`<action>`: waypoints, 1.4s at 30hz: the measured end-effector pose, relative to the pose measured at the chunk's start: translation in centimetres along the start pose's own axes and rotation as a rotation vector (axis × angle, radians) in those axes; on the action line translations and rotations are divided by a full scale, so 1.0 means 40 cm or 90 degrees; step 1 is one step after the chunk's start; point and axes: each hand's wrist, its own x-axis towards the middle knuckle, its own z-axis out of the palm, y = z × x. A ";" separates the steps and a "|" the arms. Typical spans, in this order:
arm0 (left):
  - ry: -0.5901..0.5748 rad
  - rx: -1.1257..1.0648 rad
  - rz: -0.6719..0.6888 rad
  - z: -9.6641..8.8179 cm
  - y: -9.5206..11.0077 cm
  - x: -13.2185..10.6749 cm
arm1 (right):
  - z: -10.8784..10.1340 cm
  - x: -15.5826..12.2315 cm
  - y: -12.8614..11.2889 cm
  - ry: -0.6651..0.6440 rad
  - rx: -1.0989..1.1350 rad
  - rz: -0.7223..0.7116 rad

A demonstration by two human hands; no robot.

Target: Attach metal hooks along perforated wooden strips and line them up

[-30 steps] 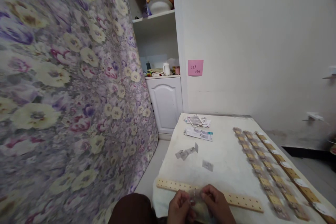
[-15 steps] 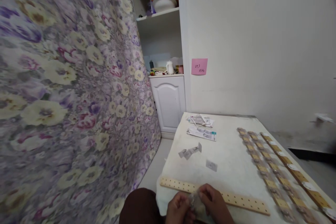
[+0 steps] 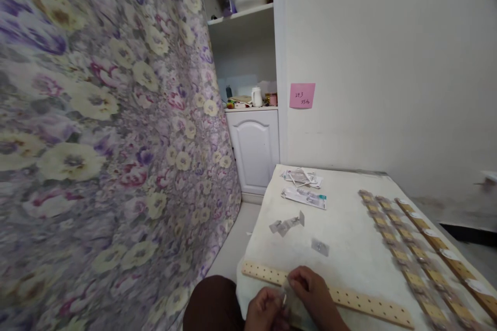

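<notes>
Close to the table's near edge, my left hand [image 3: 264,309] pinches a small clear plastic piece [image 3: 286,295] with something shiny in it. My right hand [image 3: 313,295] has its thumb and fingers closed on the upper part of the same piece. Its exact kind is too small and blurred to make out. Partly behind my hands lies a pale wooden strip [image 3: 368,307] with rows of holes. Farther up the table are a single clear square [image 3: 320,246] with a small metal part and a short row of similar clear squares [image 3: 287,224].
Long wooden strips [image 3: 404,258] fitted with clear pieces line the table's right side, beside a strip with white discs [image 3: 450,255]. Flat clear packets [image 3: 304,197] lie toward the back. A floral curtain [image 3: 116,165] hangs at left; a white cabinet [image 3: 254,152] stands behind.
The view has shifted slightly, so most things sit a little farther right. My right hand has moved slightly relative to the left; both still hold the clear piece.
</notes>
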 end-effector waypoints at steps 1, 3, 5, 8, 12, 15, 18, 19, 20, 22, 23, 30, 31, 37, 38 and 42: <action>0.012 -0.005 0.002 -0.007 0.000 0.000 | 0.005 0.008 -0.008 -0.009 -0.010 -0.005; 0.042 -0.014 0.015 -0.021 0.003 -0.002 | 0.018 0.026 -0.022 -0.029 -0.022 -0.017; 0.081 -0.020 0.035 -0.035 0.011 -0.005 | 0.038 0.049 -0.034 -0.045 -0.025 -0.025; 0.143 -0.030 0.068 -0.056 0.030 -0.007 | 0.075 0.090 -0.050 -0.065 -0.028 -0.012; 0.211 -0.051 0.075 -0.092 0.051 0.006 | 0.134 0.149 -0.069 -0.096 -0.028 -0.015; 0.255 -0.059 0.074 -0.124 0.050 0.024 | 0.178 0.183 -0.078 -0.101 -0.040 -0.027; 0.277 -0.061 0.074 -0.152 0.044 0.041 | 0.212 0.203 -0.081 -0.106 -0.053 -0.029; 0.282 -0.062 0.072 -0.158 0.043 0.045 | 0.221 0.207 -0.081 -0.108 -0.057 -0.029; 0.286 -0.064 0.069 -0.164 0.042 0.048 | 0.228 0.210 -0.081 -0.109 -0.061 -0.028; 0.292 -0.068 0.066 -0.170 0.041 0.053 | 0.239 0.214 -0.080 -0.111 -0.069 -0.027; 0.296 -0.069 0.065 -0.172 0.042 0.054 | 0.243 0.216 -0.079 -0.112 -0.072 -0.026; 0.298 -0.068 0.056 -0.176 0.047 0.055 | 0.256 0.222 -0.075 -0.116 -0.090 -0.010; 0.295 -0.069 0.052 -0.176 0.049 0.054 | 0.257 0.222 -0.075 -0.116 -0.093 -0.008; 0.287 -0.072 0.034 -0.179 0.054 0.056 | 0.257 0.221 -0.075 -0.117 -0.104 0.003; 0.286 -0.073 0.033 -0.180 0.053 0.056 | 0.258 0.221 -0.076 -0.116 -0.105 0.004; 0.284 -0.071 0.033 -0.180 0.050 0.056 | 0.258 0.216 -0.077 -0.111 -0.110 0.011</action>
